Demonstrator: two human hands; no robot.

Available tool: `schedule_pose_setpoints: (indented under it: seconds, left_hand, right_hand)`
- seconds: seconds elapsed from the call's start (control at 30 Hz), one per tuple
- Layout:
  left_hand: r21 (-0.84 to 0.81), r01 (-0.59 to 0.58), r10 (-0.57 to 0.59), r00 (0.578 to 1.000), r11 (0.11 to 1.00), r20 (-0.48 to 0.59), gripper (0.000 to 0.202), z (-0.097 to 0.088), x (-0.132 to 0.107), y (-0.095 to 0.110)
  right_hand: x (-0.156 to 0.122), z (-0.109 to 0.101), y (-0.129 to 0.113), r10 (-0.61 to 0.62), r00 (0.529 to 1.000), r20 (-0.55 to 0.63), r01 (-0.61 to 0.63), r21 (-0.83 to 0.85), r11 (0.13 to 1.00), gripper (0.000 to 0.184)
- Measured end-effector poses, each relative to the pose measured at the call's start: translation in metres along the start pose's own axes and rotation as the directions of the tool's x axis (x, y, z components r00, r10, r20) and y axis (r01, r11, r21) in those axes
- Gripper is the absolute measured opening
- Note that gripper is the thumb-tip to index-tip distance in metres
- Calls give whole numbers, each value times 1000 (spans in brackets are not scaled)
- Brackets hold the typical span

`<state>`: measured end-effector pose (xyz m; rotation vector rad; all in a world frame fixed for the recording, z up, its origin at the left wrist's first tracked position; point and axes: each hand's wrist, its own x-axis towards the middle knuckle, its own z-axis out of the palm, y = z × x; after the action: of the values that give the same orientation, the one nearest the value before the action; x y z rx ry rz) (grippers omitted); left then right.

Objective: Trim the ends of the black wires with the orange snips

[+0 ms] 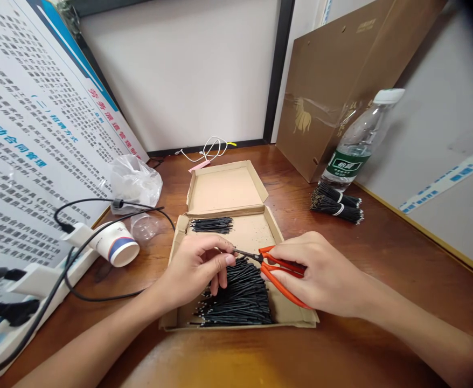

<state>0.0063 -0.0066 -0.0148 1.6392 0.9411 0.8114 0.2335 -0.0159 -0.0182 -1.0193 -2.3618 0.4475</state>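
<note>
My right hand (321, 272) is closed around the red-orange handles of a pair of scissors (284, 285). Their dark blades point left and reach the fingertips of my left hand (202, 267). Thumb and forefinger of that hand are pinched together at the blade tips; what they hold is too small to make out. Both hands are above an open cardboard box (261, 229). Beneath them lies a large pile of short black wires (244, 302) with pale ends. A smaller, neater row of black wires (211, 224) rests at the box's far left.
Tied bundles of black wires (337, 206) lie at right beside a water bottle (349, 148). A paper cup (121, 248) on its side, a clear plastic bag (135, 180) and a power strip (54, 296) with black cables occupy the left. A white cable (210, 148) lies behind the box.
</note>
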Motion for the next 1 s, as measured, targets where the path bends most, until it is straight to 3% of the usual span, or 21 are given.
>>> schedule_pose_setpoints:
  seconds: [0.43, 0.73, 1.0]
  left_hand:
    - [-36, -11, 11, 1000, 999, -4, 10, 0, 1, 4]
    - [24, -64, 64, 998, 998, 18, 13, -1, 1, 4]
    - [115, -94, 92, 995, 989, 26, 15, -4, 2, 7]
  right_hand:
    - [-1, -1, -1, 15, 999, -35, -14, 19, 1000, 28]
    - [-3, 0, -1, -28, 997, -68, 28, -1, 1000, 27]
    - [-2, -3, -2, 11, 999, -48, -11, 5, 1000, 30]
